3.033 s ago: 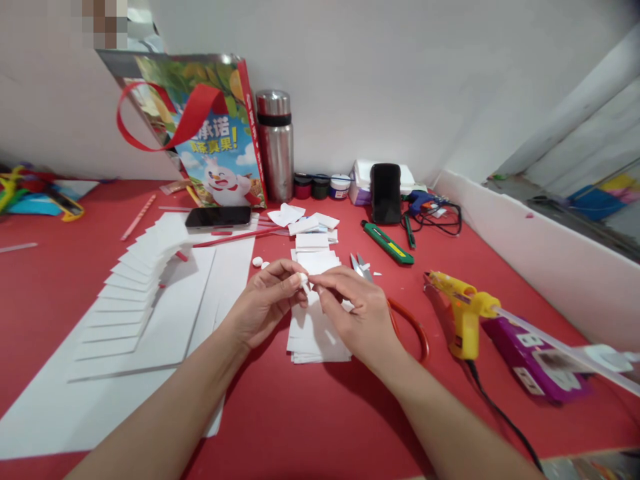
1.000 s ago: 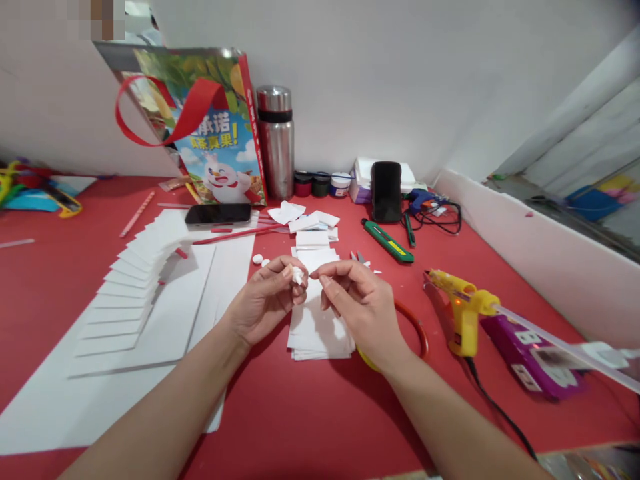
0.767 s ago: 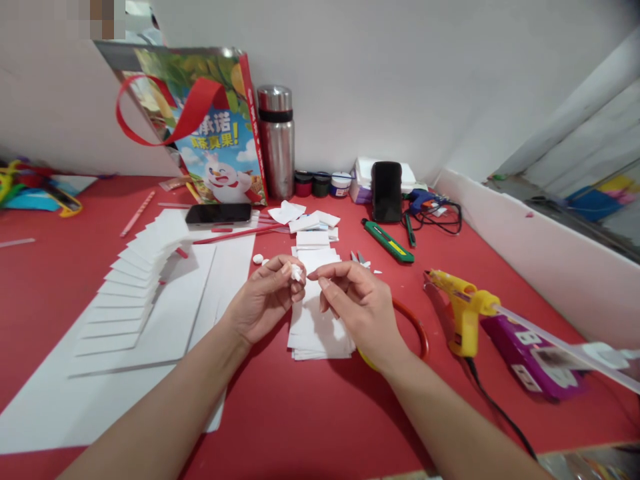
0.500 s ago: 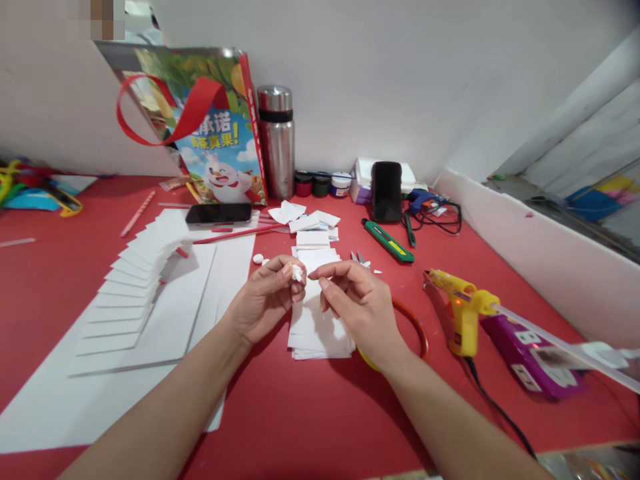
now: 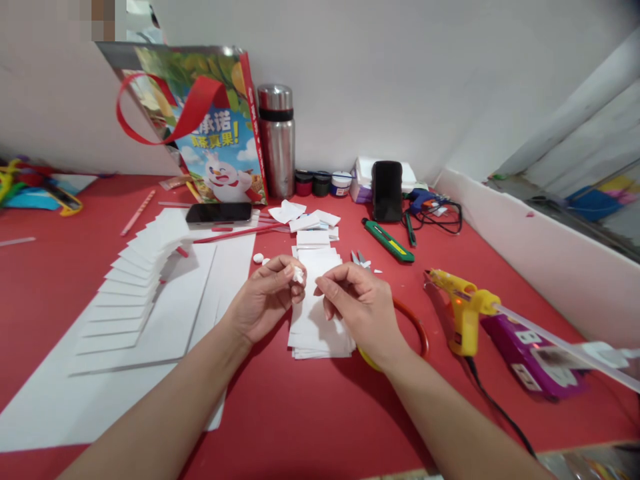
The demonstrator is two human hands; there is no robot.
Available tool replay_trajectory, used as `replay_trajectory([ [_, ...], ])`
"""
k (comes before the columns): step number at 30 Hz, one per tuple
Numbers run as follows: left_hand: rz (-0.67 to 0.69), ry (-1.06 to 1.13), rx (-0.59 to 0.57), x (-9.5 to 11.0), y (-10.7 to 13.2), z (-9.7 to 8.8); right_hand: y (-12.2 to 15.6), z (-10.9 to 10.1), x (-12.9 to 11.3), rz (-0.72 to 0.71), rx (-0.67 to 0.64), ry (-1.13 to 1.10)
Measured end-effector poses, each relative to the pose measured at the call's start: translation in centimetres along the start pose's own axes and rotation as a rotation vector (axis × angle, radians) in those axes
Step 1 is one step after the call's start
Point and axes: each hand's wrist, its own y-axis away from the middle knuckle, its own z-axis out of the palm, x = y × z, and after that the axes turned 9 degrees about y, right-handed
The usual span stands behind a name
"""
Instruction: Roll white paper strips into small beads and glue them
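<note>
My left hand (image 5: 263, 301) pinches a small white lump (image 5: 298, 273) between thumb and fingertips, just above a stack of white paper rectangles (image 5: 318, 320) on the red table (image 5: 310, 413). My right hand (image 5: 361, 308) hovers close to the right of it, fingers curled with thumb and forefinger pressed together; what they hold, if anything, I cannot make out. Two small white pellets (image 5: 258, 259) lie on the table just beyond my left hand.
A fan of white paper strips (image 5: 131, 287) lies on large white sheets at left. A yellow glue gun (image 5: 463, 310) stands at right by a purple box (image 5: 530, 360). Scissors (image 5: 361, 259), a green cutter (image 5: 387, 241), two phones, a steel flask (image 5: 276, 141) and a printed bag (image 5: 210, 127) sit behind.
My right hand has drawn slightly away from the white lump, which stays pinched in my left hand. Three seconds ago both hands were touching it.
</note>
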Motion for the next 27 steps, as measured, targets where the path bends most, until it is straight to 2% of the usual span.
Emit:
replay_trajectory([
  [11, 0.001, -0.057, 0.013, -0.3, 0.0, 0.1, -0.2, 0.3, 0.6, -0.032, -0.091, -0.087],
  [15, 0.007, -0.123, 0.003, -0.5, -0.1, 0.2, -0.1, 0.4, 1.2, -0.058, -0.125, -0.018],
  [27, 0.070, -0.239, 0.047, -0.8, -0.2, 0.3, -0.1, 0.4, 1.3, -0.111, -0.084, 0.120],
])
